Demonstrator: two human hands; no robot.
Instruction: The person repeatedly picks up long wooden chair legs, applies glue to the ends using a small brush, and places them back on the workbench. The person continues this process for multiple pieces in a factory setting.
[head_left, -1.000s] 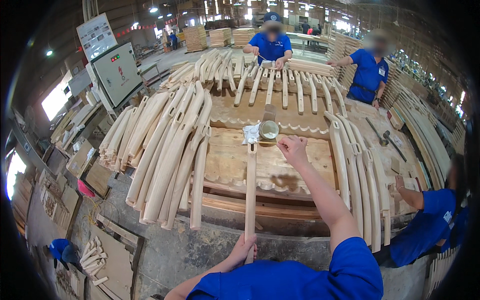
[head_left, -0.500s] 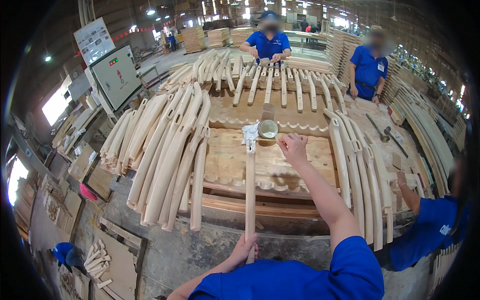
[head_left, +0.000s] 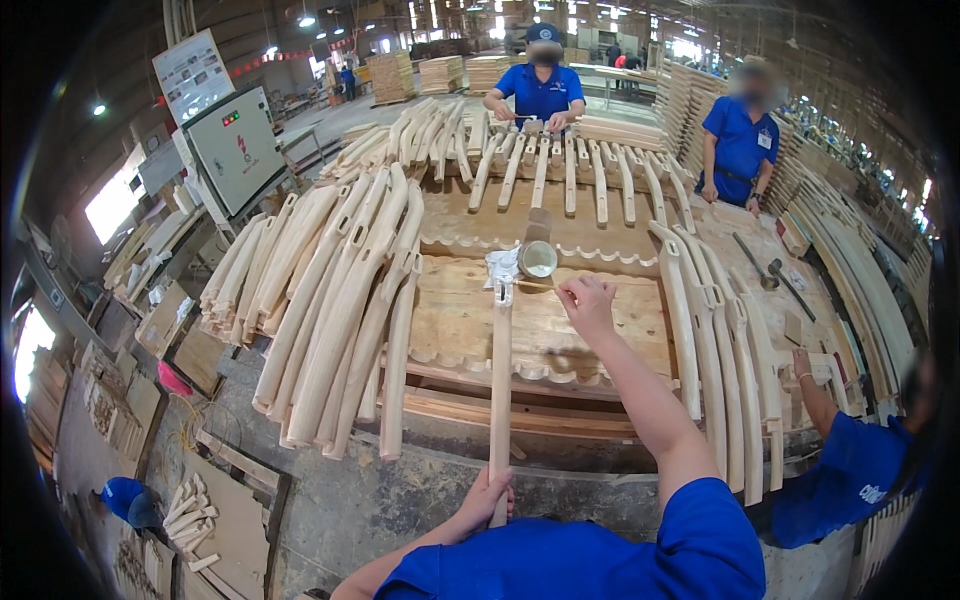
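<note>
My left hand [head_left: 484, 498] is wrapped around the near end of a pale wooden chair-leg-like piece [head_left: 501, 390], which points away from me across the bench edge. A slot shows in its far end. Between the fingertips of my right hand [head_left: 590, 305] is a thin stick [head_left: 537, 286], its tip reaching the slotted end. Just beyond stands a round pot [head_left: 538, 262] with whitish stuff inside. A crumpled white cloth or paper [head_left: 500, 265] lies beside the pot, touching or close to the slotted end.
Curved wooden pieces are heaped on the left [head_left: 340, 300] and lined up on the right [head_left: 715, 340]. A scalloped wooden rack [head_left: 450, 350] sits on the bench. Co-workers stand across the bench [head_left: 543, 90] and at right [head_left: 740, 140]. A mallet [head_left: 757, 263] lies at right.
My right hand has shifted slightly, and the thin stick now shows reaching to the slotted end. My left hand keeps its hold on the wooden piece.
</note>
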